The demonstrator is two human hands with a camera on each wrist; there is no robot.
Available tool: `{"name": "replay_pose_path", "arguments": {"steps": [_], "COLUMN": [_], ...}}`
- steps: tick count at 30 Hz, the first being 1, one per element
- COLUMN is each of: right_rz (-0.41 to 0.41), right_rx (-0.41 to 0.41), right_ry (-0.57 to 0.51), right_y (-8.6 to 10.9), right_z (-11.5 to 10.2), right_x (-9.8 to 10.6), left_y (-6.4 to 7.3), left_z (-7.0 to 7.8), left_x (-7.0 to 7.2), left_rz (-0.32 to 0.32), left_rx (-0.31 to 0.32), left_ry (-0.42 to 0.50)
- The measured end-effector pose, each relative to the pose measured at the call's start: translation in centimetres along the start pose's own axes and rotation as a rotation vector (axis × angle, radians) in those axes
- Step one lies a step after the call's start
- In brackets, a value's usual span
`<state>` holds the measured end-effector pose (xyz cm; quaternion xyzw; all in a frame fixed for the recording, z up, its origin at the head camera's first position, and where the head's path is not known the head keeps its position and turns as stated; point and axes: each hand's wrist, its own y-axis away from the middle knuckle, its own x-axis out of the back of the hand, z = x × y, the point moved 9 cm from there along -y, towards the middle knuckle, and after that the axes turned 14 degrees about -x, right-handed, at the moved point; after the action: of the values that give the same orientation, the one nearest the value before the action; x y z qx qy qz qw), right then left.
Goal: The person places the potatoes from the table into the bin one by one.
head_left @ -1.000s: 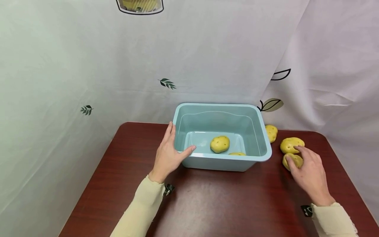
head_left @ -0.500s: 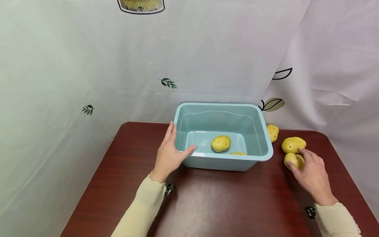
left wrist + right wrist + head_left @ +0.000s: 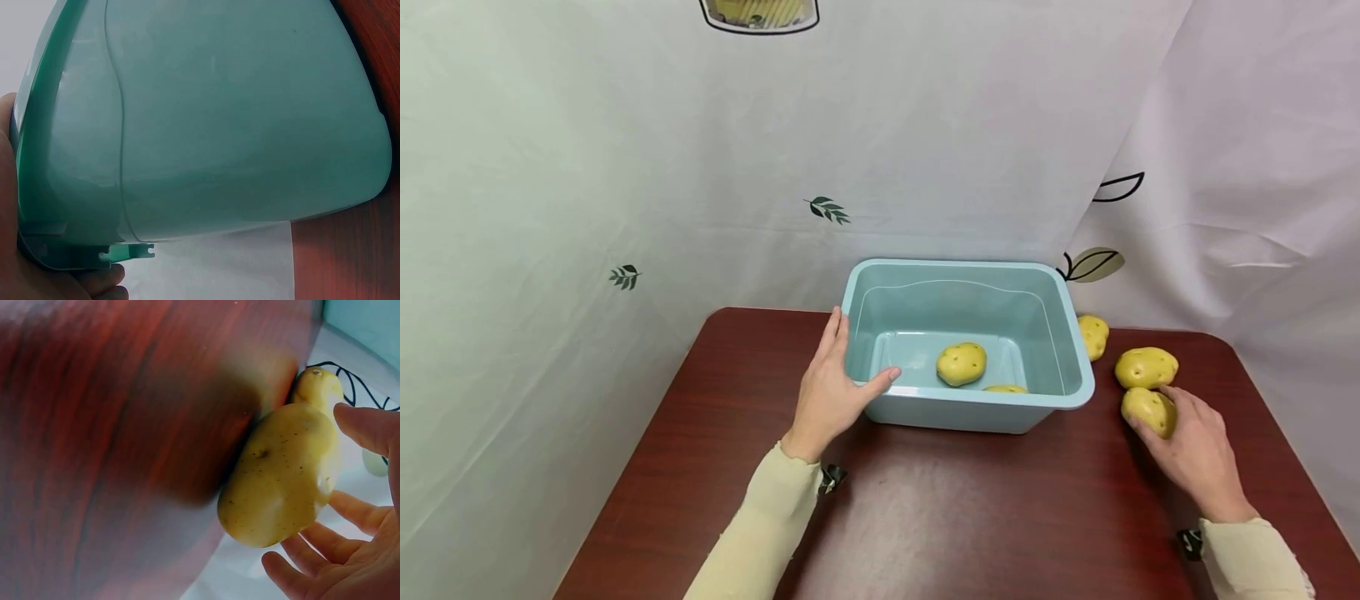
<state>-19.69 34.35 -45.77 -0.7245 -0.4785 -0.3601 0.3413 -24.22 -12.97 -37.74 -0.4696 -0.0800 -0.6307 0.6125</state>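
Observation:
A light blue plastic tub (image 3: 955, 414) stands on the table. My left hand (image 3: 831, 392) rests at its front left corner, fingers extended along the left rim and thumb over the front rim. In the left wrist view, the tub wall (image 3: 237, 125) fills most of the picture. Inside the tub lies one yellow potato (image 3: 961, 364), and a second potato (image 3: 1006, 388) is mostly hidden by the front wall. My right hand (image 3: 1195, 446) is spread around a potato (image 3: 281, 475) on the table, thumb and fingers loosely on either side; firm contact is not visible.
Just behind the potato at my right hand lies another potato (image 3: 1146, 367). One more potato (image 3: 1093, 337) is partly hidden behind the tub's right side. A white patterned cloth (image 3: 955, 133) hangs behind the dark red table (image 3: 970, 508).
My right thumb and fingers have come lower and closer around the nearest right potato, which has turned slightly. The left hand keeps its place on the tub. The view has shifted slightly.

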Motion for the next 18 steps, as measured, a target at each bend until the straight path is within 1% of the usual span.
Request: {"name": "replay_pose_path", "arguments": {"steps": [9,18], "right_rz": [-0.025,-0.028], "right_rx": [0.006,0.012], "right_ry": [0.009,0.003], "right_y": [-0.11,0.02], "right_z": [0.57,0.48], "right_x": [-0.76,-0.89], "left_y": [0.08,0.09], "left_z": [0.06,0.10], "left_x": [0.07,0.09], "left_rz": [0.002,0.002], "left_rx": [0.002,0.007], "left_ry": [0.004,0.008]}}
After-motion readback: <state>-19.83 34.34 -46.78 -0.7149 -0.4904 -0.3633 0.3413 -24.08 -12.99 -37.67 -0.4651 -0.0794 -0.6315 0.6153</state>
